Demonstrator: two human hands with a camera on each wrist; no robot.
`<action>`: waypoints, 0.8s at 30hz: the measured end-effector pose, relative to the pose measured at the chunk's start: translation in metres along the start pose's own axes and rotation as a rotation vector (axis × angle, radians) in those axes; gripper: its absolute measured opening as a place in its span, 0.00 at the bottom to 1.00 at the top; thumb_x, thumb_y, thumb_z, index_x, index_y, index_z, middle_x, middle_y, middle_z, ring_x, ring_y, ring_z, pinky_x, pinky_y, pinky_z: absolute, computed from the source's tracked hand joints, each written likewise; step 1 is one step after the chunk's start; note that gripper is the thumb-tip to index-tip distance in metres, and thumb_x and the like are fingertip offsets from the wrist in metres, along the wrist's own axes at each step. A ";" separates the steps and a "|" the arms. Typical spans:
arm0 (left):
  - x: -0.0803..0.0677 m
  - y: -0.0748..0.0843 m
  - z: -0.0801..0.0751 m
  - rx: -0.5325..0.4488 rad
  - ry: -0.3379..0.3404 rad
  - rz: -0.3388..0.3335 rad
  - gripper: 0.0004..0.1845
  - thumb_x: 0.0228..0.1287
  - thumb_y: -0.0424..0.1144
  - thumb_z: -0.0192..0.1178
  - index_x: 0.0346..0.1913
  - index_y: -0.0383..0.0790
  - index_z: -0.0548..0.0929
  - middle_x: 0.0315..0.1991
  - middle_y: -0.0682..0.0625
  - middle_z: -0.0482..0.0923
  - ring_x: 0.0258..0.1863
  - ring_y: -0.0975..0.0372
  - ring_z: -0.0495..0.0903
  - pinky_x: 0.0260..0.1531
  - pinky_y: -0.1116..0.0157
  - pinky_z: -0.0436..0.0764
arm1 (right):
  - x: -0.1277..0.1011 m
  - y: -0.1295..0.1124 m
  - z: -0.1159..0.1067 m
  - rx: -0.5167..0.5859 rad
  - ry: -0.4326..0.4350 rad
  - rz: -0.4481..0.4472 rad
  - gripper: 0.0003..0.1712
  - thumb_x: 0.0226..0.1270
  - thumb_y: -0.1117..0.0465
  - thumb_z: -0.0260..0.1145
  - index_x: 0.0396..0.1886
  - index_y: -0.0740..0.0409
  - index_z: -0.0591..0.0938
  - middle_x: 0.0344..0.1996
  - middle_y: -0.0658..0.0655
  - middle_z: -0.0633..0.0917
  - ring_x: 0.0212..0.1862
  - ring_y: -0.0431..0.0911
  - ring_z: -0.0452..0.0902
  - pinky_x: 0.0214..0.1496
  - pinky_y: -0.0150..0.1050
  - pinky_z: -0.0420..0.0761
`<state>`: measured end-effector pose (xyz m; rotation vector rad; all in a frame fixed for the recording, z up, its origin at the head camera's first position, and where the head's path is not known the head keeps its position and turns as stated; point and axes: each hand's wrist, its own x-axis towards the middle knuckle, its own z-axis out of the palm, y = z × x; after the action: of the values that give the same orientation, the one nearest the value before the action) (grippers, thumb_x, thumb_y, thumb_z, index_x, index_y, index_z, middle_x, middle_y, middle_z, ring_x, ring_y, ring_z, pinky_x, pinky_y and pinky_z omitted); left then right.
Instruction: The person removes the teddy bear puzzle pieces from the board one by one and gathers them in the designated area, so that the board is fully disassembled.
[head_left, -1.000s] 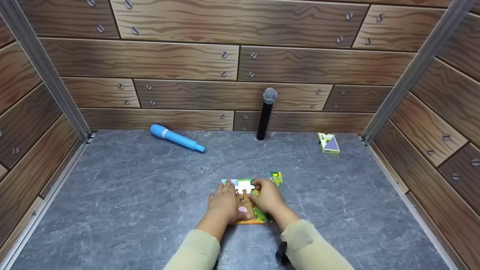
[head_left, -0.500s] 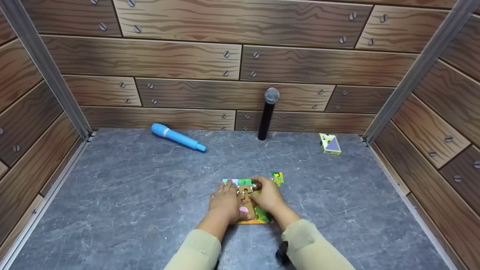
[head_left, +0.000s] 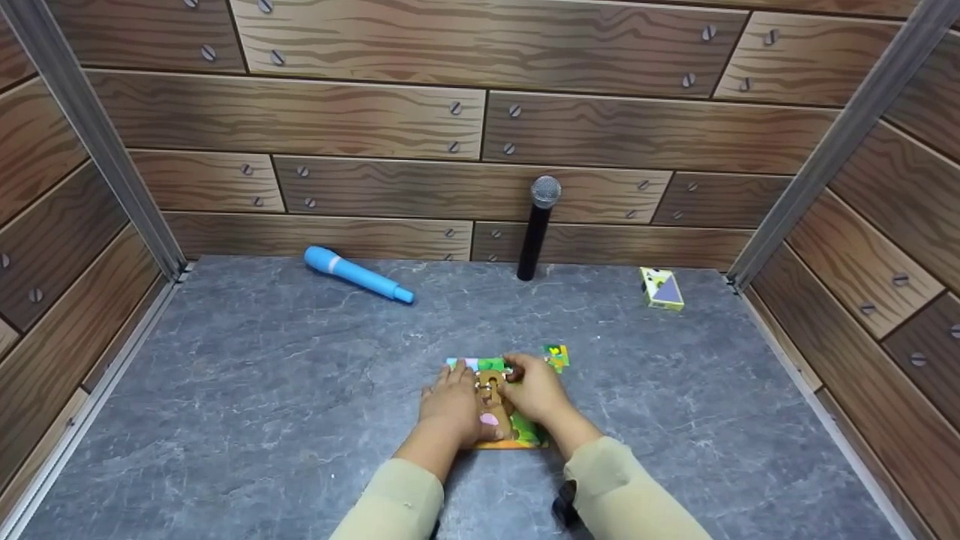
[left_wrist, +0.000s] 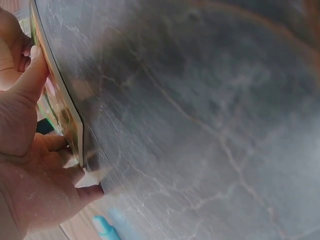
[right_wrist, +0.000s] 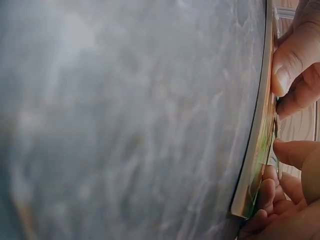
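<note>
Both hands are lying on the puzzle [head_left: 517, 435]: left hand [head_left: 450, 405] pressing flat, right hand [head_left: 534, 394] pinching a piece [head_left: 491, 382].

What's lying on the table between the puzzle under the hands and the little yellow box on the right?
One loose puzzle piece lies just beyond the puzzle; past it, only bare grey table up to the yellow box, as the head view shows.

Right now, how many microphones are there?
2. A blue microphone lies at the back left of the table; a black microphone stands upright against the back wall. None seems hidden.
</note>
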<state>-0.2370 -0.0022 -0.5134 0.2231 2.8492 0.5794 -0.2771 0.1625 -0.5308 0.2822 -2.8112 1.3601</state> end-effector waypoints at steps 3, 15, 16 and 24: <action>0.001 0.000 0.001 0.012 -0.002 0.004 0.60 0.53 0.64 0.79 0.80 0.31 0.65 0.83 0.38 0.56 0.83 0.42 0.52 0.75 0.35 0.60 | 0.000 0.000 -0.001 -0.012 -0.005 -0.008 0.28 0.59 0.75 0.73 0.62 0.74 0.83 0.34 0.57 0.86 0.39 0.48 0.81 0.48 0.48 0.85; 0.000 0.001 0.000 0.006 -0.004 0.003 0.60 0.54 0.63 0.78 0.80 0.31 0.64 0.83 0.38 0.55 0.83 0.42 0.52 0.76 0.36 0.59 | 0.000 0.000 -0.006 0.030 0.006 -0.012 0.25 0.58 0.75 0.75 0.57 0.74 0.84 0.36 0.59 0.88 0.40 0.49 0.83 0.46 0.48 0.86; 0.000 0.001 0.000 0.004 -0.006 0.001 0.60 0.54 0.64 0.78 0.80 0.31 0.64 0.84 0.38 0.55 0.83 0.42 0.52 0.76 0.36 0.59 | 0.000 0.000 -0.007 0.030 0.011 -0.012 0.25 0.58 0.75 0.75 0.57 0.74 0.84 0.36 0.59 0.88 0.40 0.49 0.83 0.46 0.47 0.86; -0.001 -0.001 -0.001 -0.002 -0.020 -0.014 0.61 0.54 0.66 0.78 0.81 0.32 0.64 0.84 0.39 0.53 0.83 0.43 0.51 0.76 0.36 0.57 | 0.003 -0.001 -0.020 0.014 0.047 0.002 0.24 0.60 0.74 0.75 0.58 0.72 0.85 0.34 0.57 0.83 0.40 0.50 0.82 0.46 0.48 0.86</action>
<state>-0.2362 -0.0033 -0.5127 0.2077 2.8282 0.5735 -0.2816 0.1773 -0.5171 0.2438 -2.7664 1.3684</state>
